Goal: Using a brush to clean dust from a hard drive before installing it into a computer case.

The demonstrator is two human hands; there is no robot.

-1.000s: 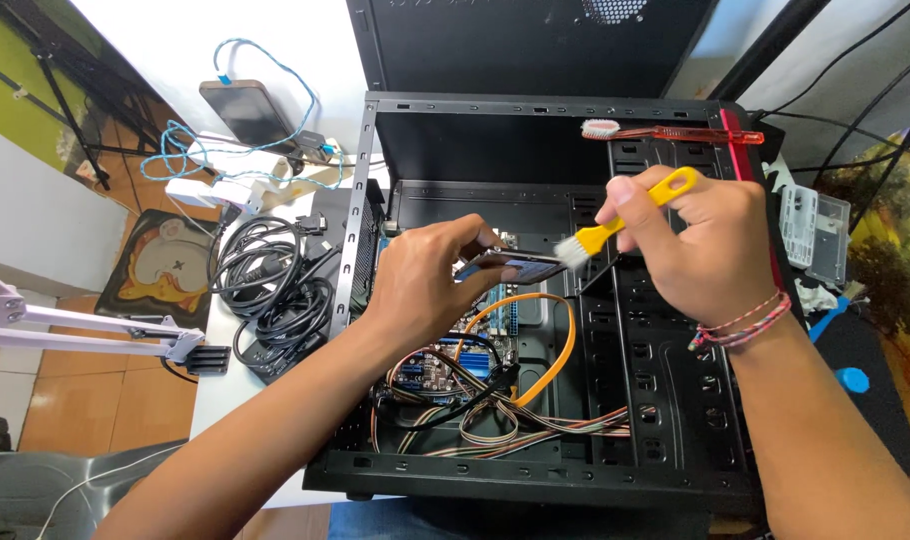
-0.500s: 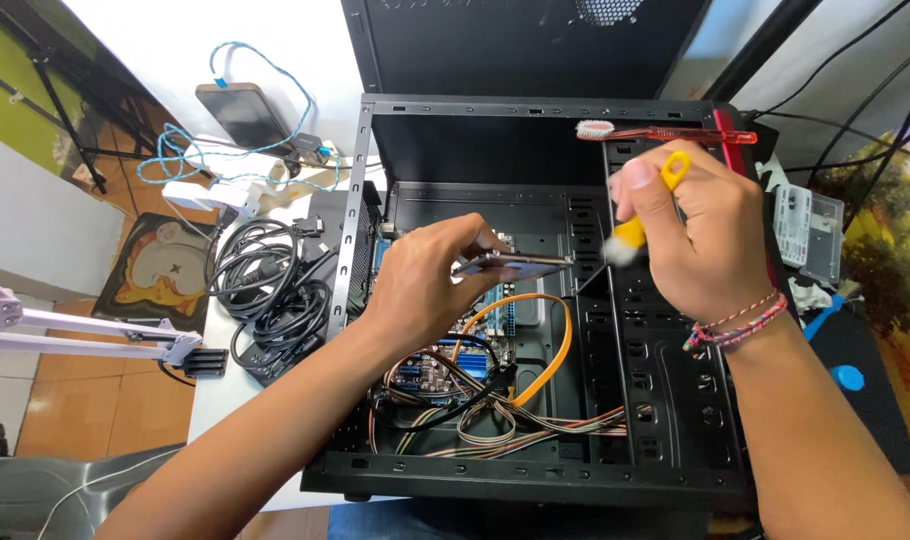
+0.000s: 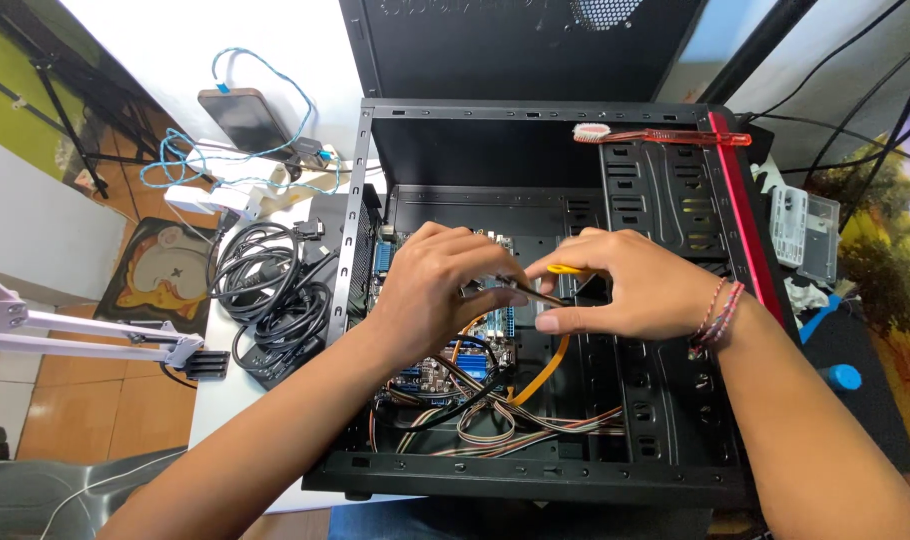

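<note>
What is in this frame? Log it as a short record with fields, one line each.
setting: open black computer case lying on a white table
left hand: inside the case, pinching a thin dark part over the motherboard
right hand: meets the left hand, holding a yellow-handled tool, mostly hidden
inside case: orange flat cable, striped ribbon cables
on case rim: red toothbrush
left of case: coiled black cables, phone on a blue cable
right of case: clear plastic box
</note>
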